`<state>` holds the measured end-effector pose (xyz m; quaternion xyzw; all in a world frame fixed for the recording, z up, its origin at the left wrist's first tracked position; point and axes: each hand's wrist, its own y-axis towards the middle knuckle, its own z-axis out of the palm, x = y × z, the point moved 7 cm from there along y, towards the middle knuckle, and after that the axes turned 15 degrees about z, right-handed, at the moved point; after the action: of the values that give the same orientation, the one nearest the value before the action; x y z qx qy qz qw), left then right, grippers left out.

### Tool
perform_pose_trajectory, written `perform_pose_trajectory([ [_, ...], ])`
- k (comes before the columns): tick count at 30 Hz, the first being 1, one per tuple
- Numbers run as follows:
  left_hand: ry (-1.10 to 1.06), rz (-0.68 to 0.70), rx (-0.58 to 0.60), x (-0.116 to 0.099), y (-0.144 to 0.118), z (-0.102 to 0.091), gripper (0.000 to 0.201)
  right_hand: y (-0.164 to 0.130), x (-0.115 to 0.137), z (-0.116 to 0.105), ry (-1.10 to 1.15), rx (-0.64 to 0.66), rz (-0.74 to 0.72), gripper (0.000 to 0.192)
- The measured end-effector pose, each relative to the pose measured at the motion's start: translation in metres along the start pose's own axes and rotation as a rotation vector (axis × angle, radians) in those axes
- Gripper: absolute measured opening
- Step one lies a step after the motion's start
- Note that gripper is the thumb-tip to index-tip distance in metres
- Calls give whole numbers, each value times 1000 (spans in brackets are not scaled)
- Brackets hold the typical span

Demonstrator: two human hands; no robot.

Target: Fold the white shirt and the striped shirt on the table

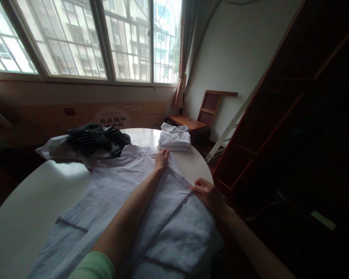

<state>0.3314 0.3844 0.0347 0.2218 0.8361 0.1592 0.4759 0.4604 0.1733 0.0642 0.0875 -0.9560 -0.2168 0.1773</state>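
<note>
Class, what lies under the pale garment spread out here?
A white table shows beside it, supporting it. The pale garment covers the surface directly beneath, so anything else there cannot be seen.

A pale, bluish-white garment, perhaps a shirt, though the dim light makes its cut hard to tell, lies spread across the round white worktop. Its narrower end points away, while the wider part runs out of view at the bottom. Soft creases cross the thin cloth, and the right edge is pinched at two spots.
</note>
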Motion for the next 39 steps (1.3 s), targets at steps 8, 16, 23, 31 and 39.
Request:
perform_pose_trajectory([
  [8,12,19,28,-2,1,4,26,1,-12,-2,131,-39,143,17],
  [16,25,33,212,-9,2,14,26,9,-26,9,75,-9,223,7],
  [23,22,-56,321,-9,6,17,24,14,-28,14,-25,30,263,12],
  [31,-22,-124,299,-7,4,20,22,14,-28,13,1,31,320,11],
  [39,-291,-36,468,-19,-6,14,29,11,-17,14,72,25,125,29],
])
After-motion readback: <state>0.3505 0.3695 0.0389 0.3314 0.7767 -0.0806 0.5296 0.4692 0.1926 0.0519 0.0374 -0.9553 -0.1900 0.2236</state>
